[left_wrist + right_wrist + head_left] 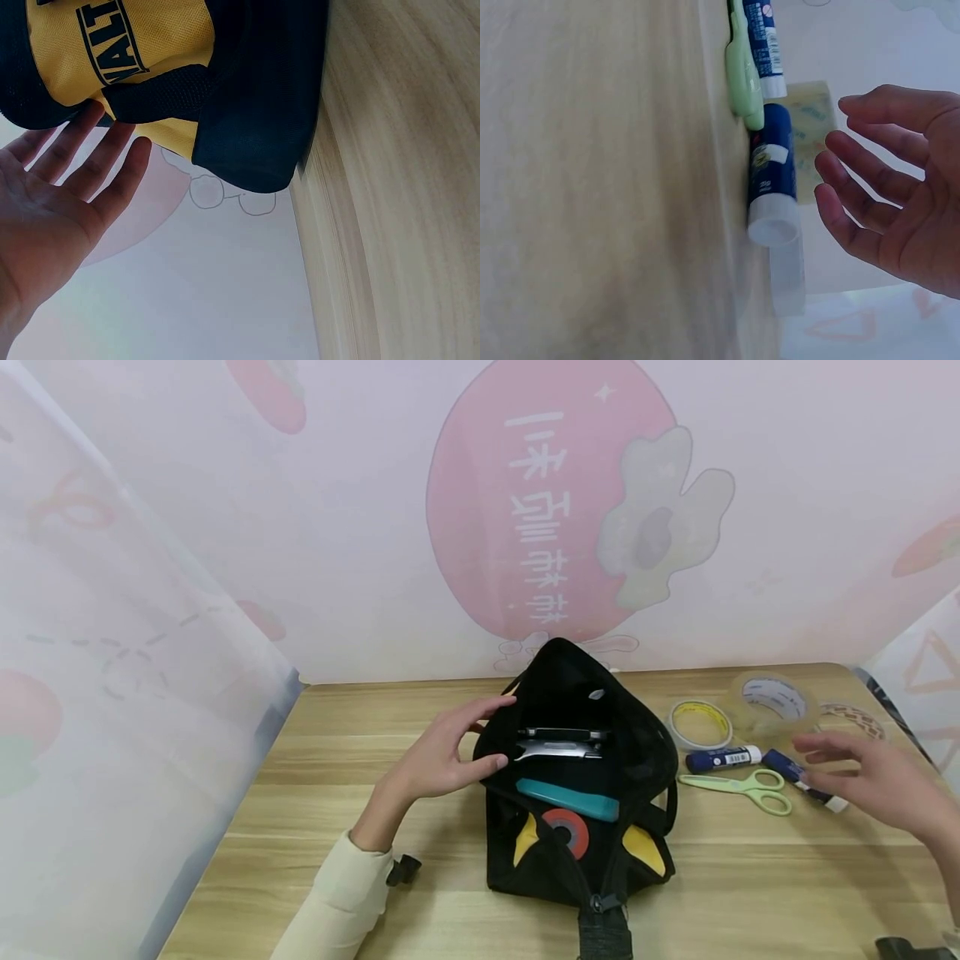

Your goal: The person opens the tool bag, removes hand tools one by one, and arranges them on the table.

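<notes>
A black and yellow tool bag (585, 710) lies unzipped on the table, its mouth wide. Inside it are silvery metal tools (561, 747), a long teal thing (567, 799) and a red ring-shaped roll (576, 832). My left hand (450, 752) is at the bag's left rim. In the left wrist view its relaxed fingers (112, 166) reach the yellow side by a black strap. My right hand (873, 777) hovers with loosely bent fingers, holding nothing, over a blue glue stick (797, 774) with a white end. The right wrist view shows that glue stick (772, 172) beside the hand.
Green scissors (742, 783) and a second blue glue stick (723, 758) lie right of the bag. Behind them are a white tape roll (678, 727), a clear packing tape roll (806, 710) and another patterned roll (862, 720). A printed cloth wall (360, 527) stands at the table's back edge.
</notes>
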`<state>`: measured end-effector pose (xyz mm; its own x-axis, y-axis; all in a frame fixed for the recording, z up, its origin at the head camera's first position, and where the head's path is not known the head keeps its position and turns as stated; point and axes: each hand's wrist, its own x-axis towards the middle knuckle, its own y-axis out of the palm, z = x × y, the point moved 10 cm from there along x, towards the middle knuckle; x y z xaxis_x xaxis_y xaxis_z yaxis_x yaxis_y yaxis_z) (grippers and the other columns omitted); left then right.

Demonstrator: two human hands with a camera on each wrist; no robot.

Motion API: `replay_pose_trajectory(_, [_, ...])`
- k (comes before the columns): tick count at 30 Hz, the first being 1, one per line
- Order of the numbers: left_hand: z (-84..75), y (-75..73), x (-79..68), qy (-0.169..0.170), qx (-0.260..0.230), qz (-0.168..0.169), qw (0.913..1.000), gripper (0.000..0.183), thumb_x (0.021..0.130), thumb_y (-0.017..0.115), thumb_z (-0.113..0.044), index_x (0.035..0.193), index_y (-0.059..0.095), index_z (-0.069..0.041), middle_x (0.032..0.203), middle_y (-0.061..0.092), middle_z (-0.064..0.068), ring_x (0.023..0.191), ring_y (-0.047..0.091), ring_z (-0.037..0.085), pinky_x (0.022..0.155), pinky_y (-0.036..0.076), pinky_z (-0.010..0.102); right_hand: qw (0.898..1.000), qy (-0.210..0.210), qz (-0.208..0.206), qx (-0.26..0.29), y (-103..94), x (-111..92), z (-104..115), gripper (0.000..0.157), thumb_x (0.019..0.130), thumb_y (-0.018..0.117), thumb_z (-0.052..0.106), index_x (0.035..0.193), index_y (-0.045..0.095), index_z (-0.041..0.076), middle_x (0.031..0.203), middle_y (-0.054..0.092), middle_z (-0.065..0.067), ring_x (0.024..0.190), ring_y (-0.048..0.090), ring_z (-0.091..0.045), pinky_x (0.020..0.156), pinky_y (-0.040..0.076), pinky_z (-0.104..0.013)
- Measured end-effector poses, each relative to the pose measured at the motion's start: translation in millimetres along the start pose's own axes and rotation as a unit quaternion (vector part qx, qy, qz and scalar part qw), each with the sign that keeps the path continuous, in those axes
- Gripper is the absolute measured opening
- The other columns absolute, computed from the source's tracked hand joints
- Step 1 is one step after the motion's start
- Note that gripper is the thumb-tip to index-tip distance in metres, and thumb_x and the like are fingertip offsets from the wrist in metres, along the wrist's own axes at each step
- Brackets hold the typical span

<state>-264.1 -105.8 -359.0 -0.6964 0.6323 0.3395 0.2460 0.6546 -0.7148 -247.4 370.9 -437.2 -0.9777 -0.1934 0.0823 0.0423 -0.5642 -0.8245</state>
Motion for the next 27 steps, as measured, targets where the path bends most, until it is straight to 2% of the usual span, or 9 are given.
replay_pose_trajectory(5, [0.5,0.7,0.4,-0.003,-0.008,-0.002,1.0,0.072,0.095,0.075,-0.024,0.161,0.049,-0.012,0.159,0.059,0.006,0.139,0.061,0.025,0.107,0.059,0.045,0.998,-0.041,-0.052,-0.014,-16.5,3,23,0.043,0.095,0.08,0.007,0.133,0.067,-0.007,0.124,0.068,-0.032,0.098,0.037,0.034,0.066,0.051,-0.008])
replay_pose_trajectory(12, [1.2,-2.0,-1.3,-0.013,-0.012,-0.004,0.9998,0.072,0.094,0.075,-0.025,0.16,0.049,-0.013,0.158,0.059,0.005,0.14,0.061,0.024,0.108,0.059,0.046,0.996,-0.064,-0.064,0.022,-26.5,17,69,0.048,0.097,0.078,0.006,0.142,0.065,-0.002,0.127,0.071,-0.031,0.102,0.043,0.033,0.076,0.044,0.003])
replay_pose_trajectory(16, [2.7,-3.0,-1.8,-0.014,-0.012,-0.004,0.9998,0.072,0.094,0.075,-0.023,0.161,0.049,-0.014,0.158,0.059,0.005,0.14,0.06,0.024,0.108,0.059,0.047,0.993,-0.089,-0.075,0.036,-33.2,23,101,0.05,0.095,0.079,0.005,0.144,0.066,0.004,0.127,0.073,-0.023,0.104,0.048,0.029,0.082,0.044,0.004])
replay_pose_trajectory(19, [3.8,-4.2,-2.6,-0.012,-0.012,-0.005,0.9998,0.072,0.095,0.075,-0.022,0.161,0.049,-0.014,0.159,0.059,0.006,0.14,0.061,0.025,0.107,0.059,0.046,0.988,-0.124,-0.087,0.039,-36.9,27,128,0.049,0.092,0.08,-0.001,0.139,0.069,0.005,0.125,0.074,-0.017,0.107,0.052,0.026,0.086,0.045,0.003])
replay_pose_trajectory(22, [3.8,-4.5,-2.7,-0.009,-0.012,-0.006,0.9999,0.072,0.095,0.076,-0.022,0.161,0.049,-0.015,0.159,0.059,0.005,0.139,0.061,0.025,0.108,0.059,0.046,0.983,-0.152,-0.098,0.038,-39.1,30,151,0.049,0.09,0.081,-0.001,0.137,0.071,0.008,0.128,0.073,0.011,0.108,0.054,0.024,0.088,0.046,0.002])
replay_pose_trajectory(24, [3.9,-4.5,-2.5,-0.009,-0.012,-0.006,0.9999,0.072,0.095,0.076,-0.022,0.161,0.049,-0.015,0.159,0.059,0.005,0.14,0.061,0.024,0.108,0.059,0.046,0.98,-0.163,-0.1,0.047,-39.8,32,165,0.048,0.09,0.081,-0.002,0.136,0.072,0.01,0.129,0.069,0.025,0.11,0.055,0.022,0.089,0.046,0.002])
replay_pose_trajectory(26, [4.1,-4.2,-2.0,-0.008,-0.012,-0.005,0.9999,0.072,0.095,0.076,-0.022,0.161,0.049,-0.015,0.159,0.059,0.005,0.14,0.061,0.024,0.108,0.059,0.047,0.978,-0.173,-0.101,0.061,-40.5,34,178,0.049,0.09,0.082,-0.002,0.135,0.072,0.012,0.127,0.062,0.035,0.113,0.058,0.016,0.091,0.047,0.0])
replay_pose_trajectory(27, [4.2,-4.1,-1.8,-0.008,-0.012,-0.005,0.9999,0.072,0.094,0.076,-0.023,0.161,0.049,-0.015,0.159,0.059,0.004,0.14,0.061,0.024,0.108,0.059,0.047,0.977,-0.174,-0.1,0.065,-40.8,34,184,0.049,0.09,0.082,-0.002,0.135,0.073,0.013,0.126,0.063,0.033,0.113,0.058,0.015,0.091,0.047,0.0])
